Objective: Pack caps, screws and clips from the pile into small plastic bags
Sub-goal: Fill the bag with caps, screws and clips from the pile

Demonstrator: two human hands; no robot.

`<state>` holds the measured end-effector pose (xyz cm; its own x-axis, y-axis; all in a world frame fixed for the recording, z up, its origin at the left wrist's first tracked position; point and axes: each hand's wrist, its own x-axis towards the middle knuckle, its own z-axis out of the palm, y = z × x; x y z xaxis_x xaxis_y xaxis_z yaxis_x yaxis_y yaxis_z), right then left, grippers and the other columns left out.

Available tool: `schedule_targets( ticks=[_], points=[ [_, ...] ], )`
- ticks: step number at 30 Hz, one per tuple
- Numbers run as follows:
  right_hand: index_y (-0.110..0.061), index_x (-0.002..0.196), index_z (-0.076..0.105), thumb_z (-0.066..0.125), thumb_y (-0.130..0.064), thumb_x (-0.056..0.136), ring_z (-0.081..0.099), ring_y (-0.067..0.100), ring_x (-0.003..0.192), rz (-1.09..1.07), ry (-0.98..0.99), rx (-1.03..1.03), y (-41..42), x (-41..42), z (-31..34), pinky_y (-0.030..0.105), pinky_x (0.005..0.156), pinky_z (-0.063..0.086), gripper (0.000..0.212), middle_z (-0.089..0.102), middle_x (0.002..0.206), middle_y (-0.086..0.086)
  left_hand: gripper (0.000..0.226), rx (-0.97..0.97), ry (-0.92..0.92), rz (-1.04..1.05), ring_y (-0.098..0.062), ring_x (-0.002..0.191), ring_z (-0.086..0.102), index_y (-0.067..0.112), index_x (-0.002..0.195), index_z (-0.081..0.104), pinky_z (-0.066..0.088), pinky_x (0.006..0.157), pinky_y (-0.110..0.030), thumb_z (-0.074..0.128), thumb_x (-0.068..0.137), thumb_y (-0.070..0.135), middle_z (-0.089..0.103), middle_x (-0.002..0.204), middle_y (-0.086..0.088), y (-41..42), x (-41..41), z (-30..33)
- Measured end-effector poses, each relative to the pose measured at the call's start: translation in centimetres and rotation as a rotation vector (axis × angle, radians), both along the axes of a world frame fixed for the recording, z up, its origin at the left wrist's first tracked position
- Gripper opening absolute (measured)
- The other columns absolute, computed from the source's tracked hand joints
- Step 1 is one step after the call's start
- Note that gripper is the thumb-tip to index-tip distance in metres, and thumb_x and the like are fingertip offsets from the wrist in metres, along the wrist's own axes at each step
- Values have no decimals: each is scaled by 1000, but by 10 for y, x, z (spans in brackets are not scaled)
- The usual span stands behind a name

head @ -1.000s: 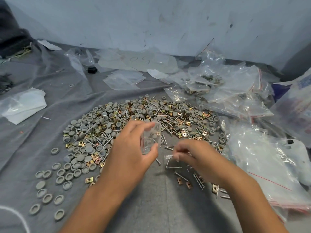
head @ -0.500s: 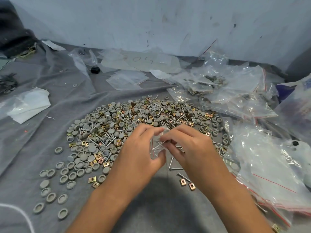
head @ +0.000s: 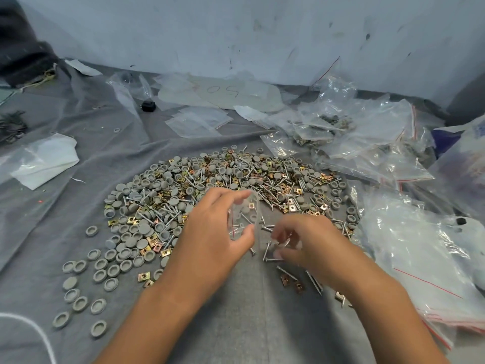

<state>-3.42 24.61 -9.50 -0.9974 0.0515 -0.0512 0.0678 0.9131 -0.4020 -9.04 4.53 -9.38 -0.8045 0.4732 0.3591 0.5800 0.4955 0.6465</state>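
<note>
Cloth (head: 236, 324): gray, under the pile (head: 223, 185).
Left hand (head: 210, 237): pinches small bag (head: 245, 216), standing tall, mouth facing right.
Right hand (head: 307, 240): fingers curled, pinching screws (head: 267, 249).

Open grey cloth (head: 249, 324) is seen between the two forearms, where a pass could be made toward the body. Ahead, the way is blocked by the pile (head: 223, 185) of caps, screws and clips. The right flank is crowded by stacked plastic bags (head: 420, 258) (red-striped, overlapping), and loose screws (head: 312, 279) are scattered just beside them. On the left, lone grey caps (head: 86, 285) are strewn, with bare cloth between.
</note>
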Motion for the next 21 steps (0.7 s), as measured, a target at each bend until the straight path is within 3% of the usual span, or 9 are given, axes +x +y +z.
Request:
schedule_targets(
  ticks=[2, 4, 10, 16, 21],
  points=[
    [-37, 107, 67, 78, -33, 87, 58, 6, 94, 43, -147, 89, 2, 1, -6, 32, 86, 52, 24, 59, 101, -16, 52, 11, -2, 10, 15, 94, 48, 34, 134, 59, 36, 83, 0, 76, 86, 27, 51, 113, 23, -1, -1, 1],
    [-37, 114, 67, 76, -34, 88, 57, 9, 97, 62, -136, 64, -1, -1, -7, 34, 88, 53, 27, 56, 106, -14, 51, 17, 3, 19, 15, 94, 48, 32, 133, 60, 35, 82, 0, 77, 85, 26, 52, 112, 22, -2, -2, 2],
    [-36, 99, 69, 69, -34, 93, 53, 8, 100, 77, -143, 62, -7, -4, -4, 37, 89, 51, 6, 55, 103, -14, 50, 27, 3, 36, 12, 87, 49, 25, 131, 63, 36, 80, -3, 77, 83, 25, 55, 108, 18, -6, -6, 7],
    [-32, 101, 57, 53, -38, 101, 56, 14, 100, -116, 21, 89, -30, 1, -9, 37, 83, 50, 8, 58, 104, -12, 52, 34, 9, 51, 11, 88, 51, 26, 133, 62, 36, 81, -2, 75, 83, 28, 56, 111, 17, -8, -7, 7],
    [-22, 106, 51, 49, -24, 100, 60, 25, 100, -149, 48, 206, -55, -2, -19, 33, 68, 40, 7, 63, 108, -1, 51, 48, 10, 54, 5, 85, 53, 24, 131, 64, 37, 79, -4, 78, 82, 24, 57, 110, 15, -8, -8, 7]
  ],
)
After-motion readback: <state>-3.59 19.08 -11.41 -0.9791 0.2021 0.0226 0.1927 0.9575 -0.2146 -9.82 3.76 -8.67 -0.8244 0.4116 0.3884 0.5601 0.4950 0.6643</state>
